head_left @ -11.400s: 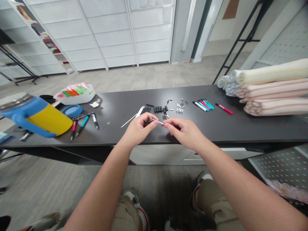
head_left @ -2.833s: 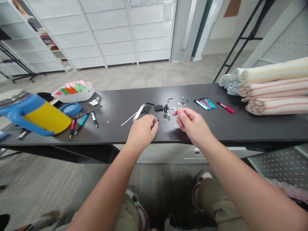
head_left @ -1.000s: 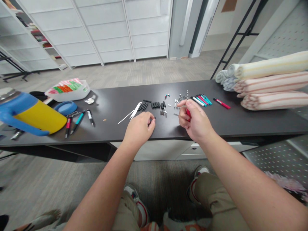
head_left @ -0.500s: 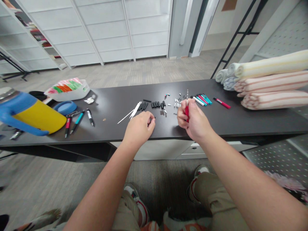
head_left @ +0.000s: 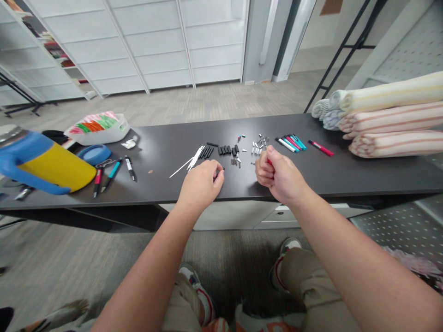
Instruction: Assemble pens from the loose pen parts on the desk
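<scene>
My left hand point(head_left: 202, 182) rests on the dark table point(head_left: 166, 152) near its front edge, fingers curled round a small black pen part whose tip shows at the fingertips. My right hand point(head_left: 278, 173) is closed in a fist round a red pen barrel point(head_left: 269, 161), of which only a sliver shows. Between and beyond the hands lie pen parts: white refills point(head_left: 194, 160), black grip sleeves point(head_left: 226, 150), small springs and metal tips point(head_left: 259, 142).
Assembled pens point(head_left: 292, 143) and a red pen point(head_left: 321, 148) lie right of the parts. Rolled towels point(head_left: 391, 124) fill the right end. At the left are a yellow and blue jug point(head_left: 44, 161), a white bin point(head_left: 100, 129), a blue lid point(head_left: 95, 153) and three pens point(head_left: 112, 170).
My right hand has lowered and closed fully over the red barrel; its metal tip, which stuck up half a second ago, no longer shows. The left hand has stayed put.
</scene>
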`<state>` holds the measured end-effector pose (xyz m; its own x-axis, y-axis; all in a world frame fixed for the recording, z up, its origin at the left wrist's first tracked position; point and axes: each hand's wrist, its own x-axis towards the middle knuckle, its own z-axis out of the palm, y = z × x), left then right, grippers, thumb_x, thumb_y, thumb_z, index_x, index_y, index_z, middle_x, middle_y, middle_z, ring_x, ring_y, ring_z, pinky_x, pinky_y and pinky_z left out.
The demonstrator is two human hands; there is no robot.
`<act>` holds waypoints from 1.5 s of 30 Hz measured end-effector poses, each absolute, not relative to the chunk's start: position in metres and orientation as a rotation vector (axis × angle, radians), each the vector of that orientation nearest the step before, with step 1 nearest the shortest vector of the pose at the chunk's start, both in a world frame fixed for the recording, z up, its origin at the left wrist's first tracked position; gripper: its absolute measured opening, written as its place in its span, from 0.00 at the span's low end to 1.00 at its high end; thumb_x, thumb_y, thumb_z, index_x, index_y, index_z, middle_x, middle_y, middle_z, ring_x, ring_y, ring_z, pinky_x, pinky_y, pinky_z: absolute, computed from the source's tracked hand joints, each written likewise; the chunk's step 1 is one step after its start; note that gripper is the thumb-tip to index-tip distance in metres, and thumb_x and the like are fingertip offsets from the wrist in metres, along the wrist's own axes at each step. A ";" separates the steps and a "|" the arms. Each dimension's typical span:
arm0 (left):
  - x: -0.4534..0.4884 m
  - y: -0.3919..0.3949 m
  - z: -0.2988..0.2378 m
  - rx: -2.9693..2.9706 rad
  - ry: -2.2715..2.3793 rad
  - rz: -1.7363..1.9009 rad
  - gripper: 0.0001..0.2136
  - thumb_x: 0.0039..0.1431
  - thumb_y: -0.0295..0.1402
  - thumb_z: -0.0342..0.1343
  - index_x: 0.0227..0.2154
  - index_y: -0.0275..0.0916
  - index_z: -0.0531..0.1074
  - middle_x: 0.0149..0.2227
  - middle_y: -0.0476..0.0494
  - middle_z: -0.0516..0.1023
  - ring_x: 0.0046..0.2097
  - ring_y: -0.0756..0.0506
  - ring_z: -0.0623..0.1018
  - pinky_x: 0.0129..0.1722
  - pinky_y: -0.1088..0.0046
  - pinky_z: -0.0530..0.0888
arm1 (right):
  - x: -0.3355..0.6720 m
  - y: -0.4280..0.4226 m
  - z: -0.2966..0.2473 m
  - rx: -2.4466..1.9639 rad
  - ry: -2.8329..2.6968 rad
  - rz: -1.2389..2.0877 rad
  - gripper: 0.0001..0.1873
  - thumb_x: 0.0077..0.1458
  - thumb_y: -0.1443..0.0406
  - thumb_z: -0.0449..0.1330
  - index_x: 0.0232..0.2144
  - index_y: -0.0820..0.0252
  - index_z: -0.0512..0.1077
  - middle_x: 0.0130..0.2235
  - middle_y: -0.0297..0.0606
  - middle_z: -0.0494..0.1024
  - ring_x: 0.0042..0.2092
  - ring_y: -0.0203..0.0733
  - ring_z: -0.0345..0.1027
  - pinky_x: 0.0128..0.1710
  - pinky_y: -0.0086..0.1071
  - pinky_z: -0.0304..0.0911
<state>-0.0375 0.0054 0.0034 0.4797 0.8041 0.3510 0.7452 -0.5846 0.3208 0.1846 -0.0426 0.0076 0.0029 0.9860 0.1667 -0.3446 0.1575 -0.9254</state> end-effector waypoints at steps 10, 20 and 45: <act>-0.036 0.004 0.006 2.592 1.391 0.698 0.06 0.71 0.35 0.53 0.40 0.42 0.74 0.38 0.46 0.79 0.37 0.44 0.77 0.37 0.65 0.68 | 0.185 -0.043 0.008 -0.833 -1.052 1.260 0.33 0.63 0.43 0.64 0.20 0.55 0.57 0.22 0.26 0.49 0.23 0.33 0.36 0.20 0.30 0.34; -0.037 0.005 0.005 2.595 1.382 0.702 0.06 0.71 0.35 0.53 0.40 0.42 0.74 0.38 0.46 0.79 0.38 0.44 0.77 0.37 0.65 0.68 | 0.184 -0.044 0.008 -0.856 -1.046 1.242 0.29 0.60 0.49 0.70 0.23 0.56 0.59 0.23 0.25 0.51 0.23 0.32 0.38 0.20 0.28 0.35; -0.037 0.004 0.006 2.602 1.381 0.689 0.07 0.72 0.35 0.51 0.40 0.42 0.74 0.39 0.44 0.80 0.38 0.43 0.77 0.38 0.65 0.69 | 0.185 -0.041 0.007 -0.830 -1.044 1.260 0.38 0.61 0.31 0.56 0.22 0.54 0.55 0.22 0.26 0.49 0.21 0.33 0.36 0.18 0.31 0.36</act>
<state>-0.0368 0.0038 0.0062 0.4812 0.8091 0.3372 0.7562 -0.5778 0.3071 0.1847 -0.0407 0.0074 -0.0031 0.9875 0.1573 -0.3384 0.1470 -0.9294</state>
